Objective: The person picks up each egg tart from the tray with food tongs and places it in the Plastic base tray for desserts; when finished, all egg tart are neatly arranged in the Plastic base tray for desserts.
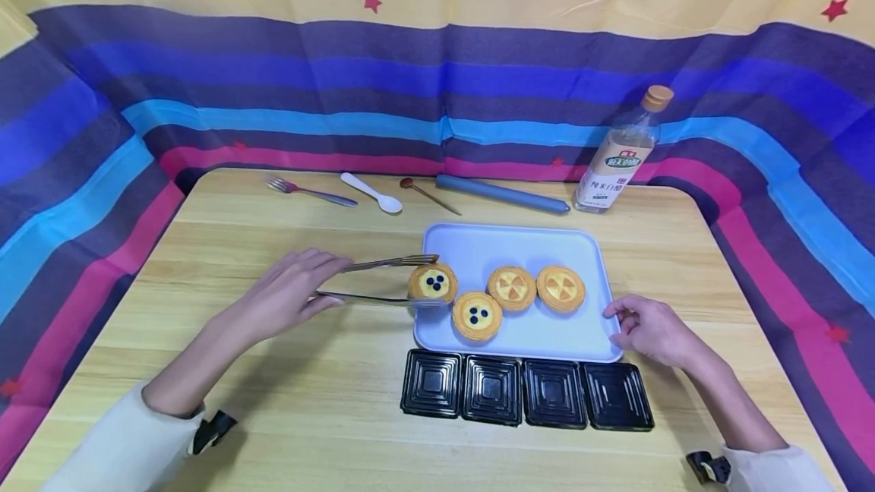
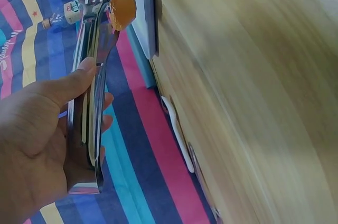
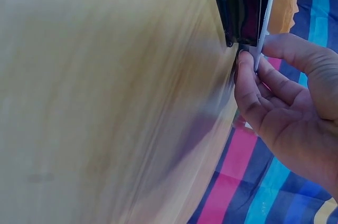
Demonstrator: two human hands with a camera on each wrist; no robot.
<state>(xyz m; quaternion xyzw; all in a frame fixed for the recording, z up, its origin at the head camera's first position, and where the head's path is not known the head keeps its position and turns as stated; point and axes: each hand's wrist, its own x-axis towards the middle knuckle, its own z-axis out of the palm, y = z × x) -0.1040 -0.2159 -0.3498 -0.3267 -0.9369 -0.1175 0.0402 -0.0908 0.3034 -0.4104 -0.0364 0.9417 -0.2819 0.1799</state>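
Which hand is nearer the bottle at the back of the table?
Right. The right hand grips the tray's right edge, below the bottle. The left hand, holding tongs, is far to the left.

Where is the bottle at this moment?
In the head view, the bottle stands at the table's far right edge, just behind the tray and beside the right end of the blue rod.

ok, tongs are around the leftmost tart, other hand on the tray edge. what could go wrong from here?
1. The tongs grip the blueberry tart only at their tips; it could slip or crumble when lifted.
2. The second blueberry tart sits very close and may get nudged.
3. The right hand pinches just the tray rim, so the tray might shift.
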